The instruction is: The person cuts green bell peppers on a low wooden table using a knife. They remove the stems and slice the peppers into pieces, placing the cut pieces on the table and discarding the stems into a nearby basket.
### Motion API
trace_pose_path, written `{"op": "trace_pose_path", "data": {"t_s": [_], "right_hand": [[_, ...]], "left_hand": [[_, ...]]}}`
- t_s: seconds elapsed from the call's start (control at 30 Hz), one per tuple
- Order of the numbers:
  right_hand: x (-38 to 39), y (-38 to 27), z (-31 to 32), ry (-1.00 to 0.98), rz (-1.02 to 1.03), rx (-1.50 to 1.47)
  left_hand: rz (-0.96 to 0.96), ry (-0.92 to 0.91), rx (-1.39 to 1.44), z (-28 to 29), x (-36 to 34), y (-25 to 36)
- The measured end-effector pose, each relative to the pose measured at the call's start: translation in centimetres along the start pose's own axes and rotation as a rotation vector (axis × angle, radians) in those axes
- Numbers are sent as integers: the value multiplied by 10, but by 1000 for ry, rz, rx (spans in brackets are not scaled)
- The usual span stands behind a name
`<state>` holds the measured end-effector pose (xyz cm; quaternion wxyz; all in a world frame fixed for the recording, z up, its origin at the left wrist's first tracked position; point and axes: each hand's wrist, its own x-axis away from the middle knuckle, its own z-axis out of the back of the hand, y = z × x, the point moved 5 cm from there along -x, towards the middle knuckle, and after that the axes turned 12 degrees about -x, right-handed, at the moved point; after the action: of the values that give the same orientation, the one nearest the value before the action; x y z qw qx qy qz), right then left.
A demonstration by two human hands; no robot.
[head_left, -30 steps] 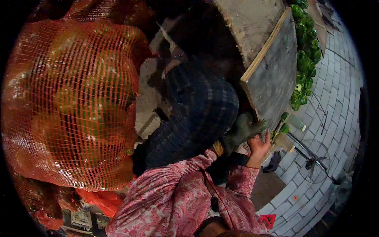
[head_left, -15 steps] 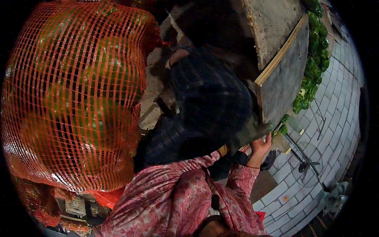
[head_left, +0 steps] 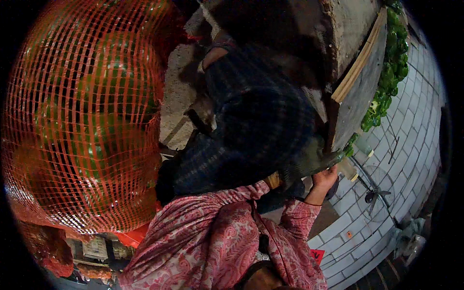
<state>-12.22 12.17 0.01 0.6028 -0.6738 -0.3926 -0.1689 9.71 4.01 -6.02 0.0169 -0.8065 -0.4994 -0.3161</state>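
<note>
My left hand (head_left: pixel 316 155) seems to be in a grey-green glove with a yellowish cuff and reaches across to the right, beside the lower corner of a wooden board (head_left: pixel 355 92). A green pepper (head_left: pixel 351 143) shows right by its fingertips, but I cannot tell whether the hand holds it. Just below, my bare right hand (head_left: pixel 325 180) is raised from a pink patterned sleeve. Its fingers are bent and come close to the glove's tip; what is in them, if anything, is hidden.
A big orange net bag (head_left: pixel 92 121) full of green produce fills the left side. Glossy green peppers (head_left: pixel 394 58) line up behind the board, along pale tiles (head_left: pixel 411 116). A fan (head_left: pixel 374 195) stands at the right. Crates (head_left: pixel 95 247) lie at lower left.
The view has shifted, so the net bag sits further left and the board further right. My right hand's fingers have bent and come nearer the gloved fingertips.
</note>
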Motion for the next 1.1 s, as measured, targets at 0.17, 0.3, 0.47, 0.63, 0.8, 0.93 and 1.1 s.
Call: {"op": "trace_pose_path", "data": {"t_s": [0.17, 0.3, 0.47, 0.63, 0.8, 0.93, 1.1], "right_hand": [[14, 23, -17, -13, -57, 29], [5, 18, -11, 53, -46, -4], [18, 31, -26, 102, -29, 74], [11, 40, -27, 109, -92, 3], [-11, 48, -9, -1, -158, -12], [-22, 54, 10, -183, -157, -67], [-5, 84, -24, -146, -183, -315]], "left_hand": [[1, 12, -16, 3, 4, -1], [0, 23, -20, 3, 5, -3], [-19, 35, -25, 4, 1, 0], [-42, 33, -54, 8, -3, 4], [-71, 18, -137, 14, -7, 0], [-89, -22, -246, 21, -11, -10], [-161, -82, -385, 16, -16, -10]]}}
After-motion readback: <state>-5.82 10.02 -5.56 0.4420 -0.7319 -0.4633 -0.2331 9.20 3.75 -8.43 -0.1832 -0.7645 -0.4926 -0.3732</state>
